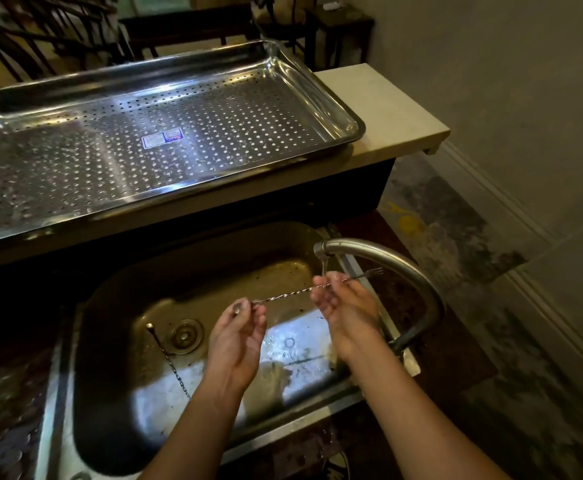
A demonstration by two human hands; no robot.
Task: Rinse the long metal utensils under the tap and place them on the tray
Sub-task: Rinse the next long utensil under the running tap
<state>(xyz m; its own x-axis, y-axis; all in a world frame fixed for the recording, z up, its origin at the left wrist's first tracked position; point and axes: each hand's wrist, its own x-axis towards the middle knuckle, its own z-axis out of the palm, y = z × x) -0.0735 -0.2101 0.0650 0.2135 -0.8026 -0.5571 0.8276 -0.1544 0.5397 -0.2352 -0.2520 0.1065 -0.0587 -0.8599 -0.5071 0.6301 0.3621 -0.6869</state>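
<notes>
A long twisted metal utensil (288, 294) with a small fork tip at its right end is held level over the sink (117, 296). My left hand (240, 336) pinches its rounded left end. My right hand (343, 304) grips the shaft near the fork end, right under the tap (387, 258), where a thin stream of water falls on my fingers. A second long twisted utensil (167, 358) lies on the sink floor beside the drain. The perforated steel tray (347, 112) rests on the raised counter behind the sink and holds no utensils.
The drain (184, 336) sits at the middle left of the sink floor. A pale counter slab (387, 109) extends right of the tray. Dark wet worktop (3, 393) lies left of the sink. A wall and patterned floor run along the right.
</notes>
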